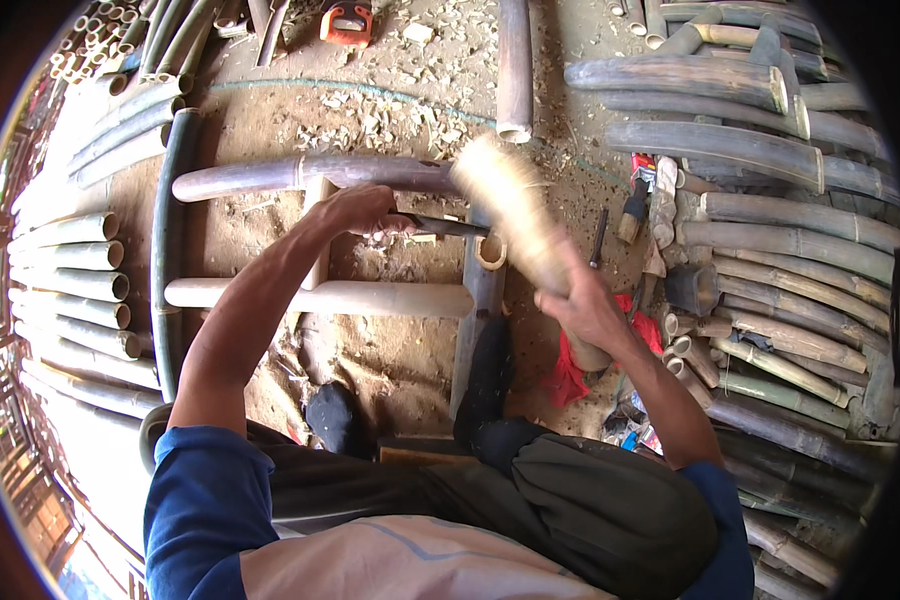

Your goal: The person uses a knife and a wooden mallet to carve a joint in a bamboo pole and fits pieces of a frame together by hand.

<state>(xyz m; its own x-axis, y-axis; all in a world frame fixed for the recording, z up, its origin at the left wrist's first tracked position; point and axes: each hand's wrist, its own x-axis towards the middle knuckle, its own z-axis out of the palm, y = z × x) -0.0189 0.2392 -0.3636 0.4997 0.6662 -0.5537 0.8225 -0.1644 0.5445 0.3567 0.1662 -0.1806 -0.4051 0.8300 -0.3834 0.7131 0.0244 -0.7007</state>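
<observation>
My left hand is closed around a dark chisel, its blade lying toward the right. The chisel's far end is close to the cut end of a bamboo piece by the upright pole on the right. In my right hand is a pale wooden mallet, smeared by motion and raised at a slant over that spot. A dark bamboo pole runs crosswise just beyond my left hand. Nearer to me lies a paler bamboo pole, parallel to it.
Many bamboo poles are stacked at the right, with more poles at the left. Wood chips litter the dirt floor. An orange-handled saw lies at the far side. A red cloth is beside my right forearm.
</observation>
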